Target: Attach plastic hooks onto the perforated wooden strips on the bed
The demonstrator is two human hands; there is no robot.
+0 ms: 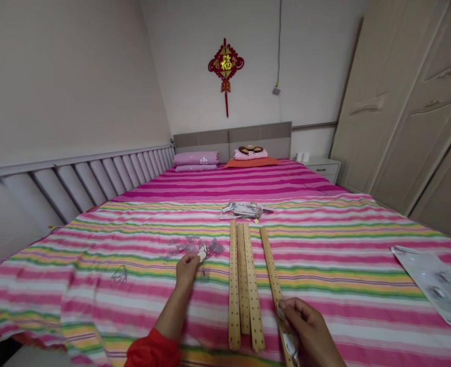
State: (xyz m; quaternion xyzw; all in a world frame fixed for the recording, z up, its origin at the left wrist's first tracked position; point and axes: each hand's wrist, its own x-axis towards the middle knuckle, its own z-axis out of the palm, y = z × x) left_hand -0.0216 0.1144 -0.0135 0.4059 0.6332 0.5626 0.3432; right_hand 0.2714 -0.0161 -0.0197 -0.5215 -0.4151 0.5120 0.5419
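My left hand is closed in a pinch at the edge of some white round discs, which lie by crumpled purple plastic. My right hand is closed at the near part of a perforated wooden strip; its fingertips pinch a small shiny piece against the strip. Nearer to me, a silvery metal fitting rests on the same strip, its exact kind unclear. Several more perforated wooden strips lie side by side between my hands, pointing away from me.
A striped cloth covers the bed. Beyond the strips lies a clear bag of parts. A clear package with shiny round pieces is at the right, a thin clear scrap at the left. A grey radiator lines the left wall.
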